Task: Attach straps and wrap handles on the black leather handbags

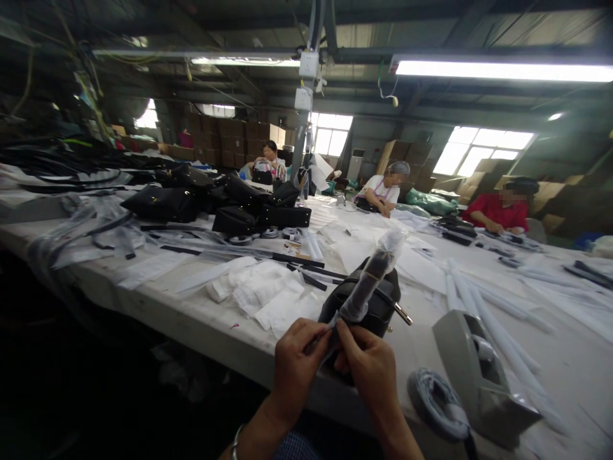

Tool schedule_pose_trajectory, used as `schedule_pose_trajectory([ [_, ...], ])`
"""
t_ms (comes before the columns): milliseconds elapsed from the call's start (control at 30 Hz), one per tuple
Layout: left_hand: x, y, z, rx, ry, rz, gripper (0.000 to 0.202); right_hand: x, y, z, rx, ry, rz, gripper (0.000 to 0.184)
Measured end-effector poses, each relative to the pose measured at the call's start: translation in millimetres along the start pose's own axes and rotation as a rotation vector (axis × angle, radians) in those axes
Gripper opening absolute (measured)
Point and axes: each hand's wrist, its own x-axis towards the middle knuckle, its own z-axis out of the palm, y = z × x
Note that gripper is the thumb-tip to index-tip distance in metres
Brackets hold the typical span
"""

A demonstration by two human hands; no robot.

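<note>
Near the table's front edge lies a black bag with gold-coloured metal fittings. A dark handle wrapped in clear plastic film rises from it, tilted to the right. My left hand pinches the lower end of the film between thumb and fingers. From the other side my right hand is closed on the same lower end, its thumb pressed on top. The two hands almost meet there, and they hide part of the bag.
A grey tape dispenser and a coiled, wrapped strap stand to the right. White sheets lie left of the bag. Several black bags are piled farther back. Co-workers sit across the table. A post rises behind.
</note>
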Motion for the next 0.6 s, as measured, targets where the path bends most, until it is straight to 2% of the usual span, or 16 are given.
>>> schedule_pose_trajectory([
  [133,-5,-1,-6.2,0.202,-0.097,0.263,0.027,5,4,2,0.239,-0.099,0.095,0.046],
  [267,-3,1,-13.9,0.375,-0.158,0.436,0.03,5,3,-1,0.404,-0.157,0.124,0.051],
  [333,0,1,-15.8,0.423,-0.129,0.523,0.027,3,2,-2,0.378,-0.181,0.083,0.052],
  [467,-1,-7,-13.6,0.482,-0.013,0.709,0.024,1,4,-1,0.168,-0.164,-0.011,0.049],
  [600,-24,-24,-12.5,0.461,-0.018,0.707,0.03,5,9,2,0.169,-0.141,0.001,0.05],
])
